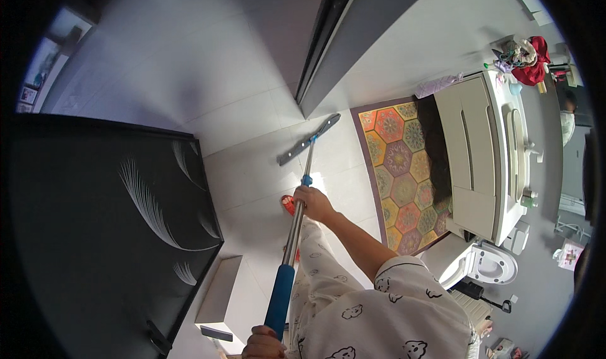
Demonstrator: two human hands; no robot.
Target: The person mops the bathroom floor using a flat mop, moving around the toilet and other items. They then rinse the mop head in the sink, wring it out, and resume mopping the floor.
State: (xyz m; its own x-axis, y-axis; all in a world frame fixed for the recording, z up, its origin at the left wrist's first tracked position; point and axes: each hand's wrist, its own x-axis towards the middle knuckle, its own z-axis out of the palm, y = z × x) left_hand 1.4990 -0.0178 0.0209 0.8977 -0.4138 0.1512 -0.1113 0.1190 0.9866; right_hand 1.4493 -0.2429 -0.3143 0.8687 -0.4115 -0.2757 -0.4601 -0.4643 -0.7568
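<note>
A flat mop's long metal pole (294, 231) with a blue grip (280, 297) runs from the bottom of the view toward the middle. My left hand (264, 344) is closed around the blue grip at the bottom edge. Higher up, my right hand (310, 201) wraps the metal pole just below a blue collar (307, 180). The grey mop head (298, 153) lies slanted on the light floor tiles (246, 169), near the corner of a grey door frame (310, 105). Its underside is hidden. A foot in a red slipper (288, 205) shows beside the pole.
A black door with white feather patterns (147, 207) stands at left, a white cabinet (232, 297) below it. To the right are a patterned hexagon mat (402, 169), a white vanity (473, 160) and a toilet (492, 264) with its lid raised.
</note>
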